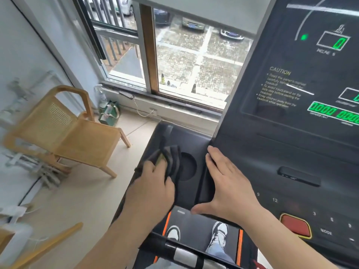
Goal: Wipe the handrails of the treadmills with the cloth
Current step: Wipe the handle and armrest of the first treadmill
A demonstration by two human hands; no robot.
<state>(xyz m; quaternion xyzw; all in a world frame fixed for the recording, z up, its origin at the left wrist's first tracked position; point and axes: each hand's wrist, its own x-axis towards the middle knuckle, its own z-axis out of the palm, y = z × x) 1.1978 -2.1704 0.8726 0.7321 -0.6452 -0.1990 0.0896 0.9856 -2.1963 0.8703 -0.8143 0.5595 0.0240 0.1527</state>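
Observation:
My left hand (153, 188) grips a dark grey cloth (171, 158) bunched on the left tray of the black treadmill console (272, 156), beside a round cup recess (187, 166). My right hand (227, 183) lies flat with straight fingers on the ridge between that tray and the sloping control panel, thumb spread toward me. A black handrail with a silver grip section (184, 256) crosses the bottom of the view below both arms. Through the gap I see the belt and my two shoes.
A wooden chair (64, 131) stands on the floor at left, near a window (174, 55) and a green bag (108, 113). White cables and devices lie along the left wall. A red stop button (296, 225) and lit green displays sit on the console at right.

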